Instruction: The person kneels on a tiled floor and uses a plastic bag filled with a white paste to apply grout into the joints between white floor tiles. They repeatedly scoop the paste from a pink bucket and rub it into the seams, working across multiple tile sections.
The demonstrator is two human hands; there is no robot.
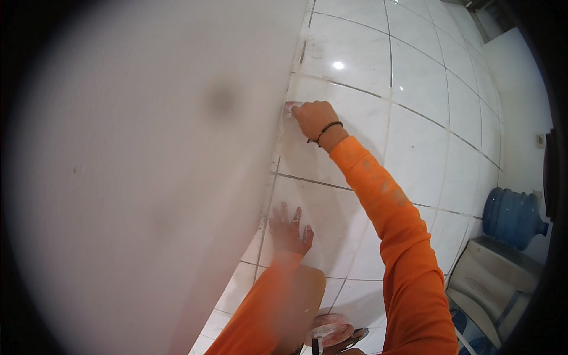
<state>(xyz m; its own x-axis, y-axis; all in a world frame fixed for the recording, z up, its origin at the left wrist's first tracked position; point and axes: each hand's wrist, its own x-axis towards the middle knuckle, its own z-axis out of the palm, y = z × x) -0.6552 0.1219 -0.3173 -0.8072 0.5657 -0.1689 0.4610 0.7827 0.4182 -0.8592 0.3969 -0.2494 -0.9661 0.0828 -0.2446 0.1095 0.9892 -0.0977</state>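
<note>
My right hand [316,121] is closed around a small flat pinkish piece [291,106] smeared with white, most of it hidden by the fingers. The piece is at the seam where the white wall [148,148] meets the tiled floor [349,106]. A dark bracelet [328,130] circles my right wrist. Nearer to me, my left hand [288,229] rests on a floor tile beside the wall, fingers spread and dusted white, holding nothing. Both arms wear orange sleeves.
Close to my bent knee [310,290] sits a round pinkish thing [331,329] with white smears, partly hidden. On the right, a large blue water bottle [513,219] lies on its side above a beige plastic chair [488,278]. Dark grout lines cross the tiles.
</note>
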